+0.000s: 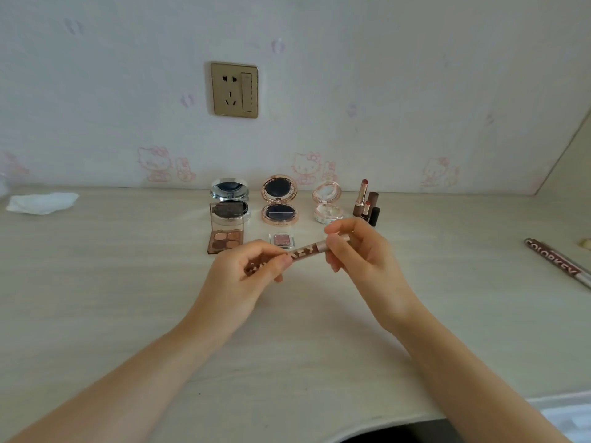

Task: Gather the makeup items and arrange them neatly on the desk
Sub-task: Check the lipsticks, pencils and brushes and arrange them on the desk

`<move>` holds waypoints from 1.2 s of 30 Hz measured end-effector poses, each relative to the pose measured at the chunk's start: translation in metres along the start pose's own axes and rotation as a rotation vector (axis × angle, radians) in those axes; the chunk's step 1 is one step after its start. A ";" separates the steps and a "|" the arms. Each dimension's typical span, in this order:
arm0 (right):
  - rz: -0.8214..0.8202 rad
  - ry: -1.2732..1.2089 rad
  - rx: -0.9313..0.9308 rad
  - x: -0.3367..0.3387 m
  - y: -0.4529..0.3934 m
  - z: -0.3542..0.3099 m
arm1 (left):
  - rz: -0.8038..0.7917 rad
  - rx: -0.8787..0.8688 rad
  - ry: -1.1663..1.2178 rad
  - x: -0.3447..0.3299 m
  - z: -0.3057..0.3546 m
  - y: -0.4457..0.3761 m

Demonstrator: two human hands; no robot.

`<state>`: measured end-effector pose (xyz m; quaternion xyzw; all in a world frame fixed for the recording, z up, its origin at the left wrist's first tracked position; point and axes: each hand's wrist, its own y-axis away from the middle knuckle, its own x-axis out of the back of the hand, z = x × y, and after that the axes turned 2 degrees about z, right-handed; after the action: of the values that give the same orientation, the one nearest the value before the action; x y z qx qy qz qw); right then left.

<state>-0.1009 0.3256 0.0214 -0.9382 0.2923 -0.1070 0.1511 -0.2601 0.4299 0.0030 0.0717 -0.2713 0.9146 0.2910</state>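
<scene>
Item: slim brown lettered makeup tube (pixel 303 252), held above the pale wood-grain desk (pixel 128 282) near its centre; left hand (pixel 252 270) pinches the brown end, right hand (pixel 355 247) grips the pinkish cap end. Open compacts line the back edge.

A pale wood-grain desk (pixel 128 298) carries, just beyond the fingers (pixel 275 262), a brown eyeshadow palette (pixel 225 241) and a small square pan (pixel 282 239). Farther behind stand three open compacts: silver (pixel 229 199), rose-gold (pixel 279 199), white (pixel 327 203), with lipsticks (pixel 367 203) beside them. A white tissue (pixel 41 203) lies far to the fingers' left, a lettered brown tube (pixel 558 262) far right
</scene>
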 end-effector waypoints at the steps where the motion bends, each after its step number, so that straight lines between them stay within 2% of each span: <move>1: 0.013 -0.033 -0.032 0.001 0.000 0.000 | 0.018 0.007 0.025 0.000 0.000 0.000; 7: 0.074 0.083 -0.073 0.001 0.000 -0.002 | 0.072 -0.015 0.005 0.000 0.000 0.000; 15: -0.025 -0.008 0.021 0.004 0.003 -0.004 | 0.077 0.022 0.028 0.001 -0.001 -0.002; 18: 0.031 -0.039 -0.023 0.004 0.002 -0.004 | 0.082 0.030 0.061 0.001 -0.002 -0.002; 21: 0.051 0.063 -0.055 0.003 0.001 -0.001 | 0.087 0.020 0.043 0.001 -0.002 -0.002; 29: -0.006 0.128 0.086 0.000 0.003 0.000 | 0.103 -0.015 -0.130 -0.002 0.001 0.002; 36: -0.039 0.158 0.079 0.002 0.004 0.000 | 0.168 -0.232 -0.373 0.002 0.000 0.001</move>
<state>-0.1013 0.3216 0.0205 -0.9256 0.2807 -0.1950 0.1624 -0.2626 0.4304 0.0033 0.1827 -0.4289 0.8692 0.1650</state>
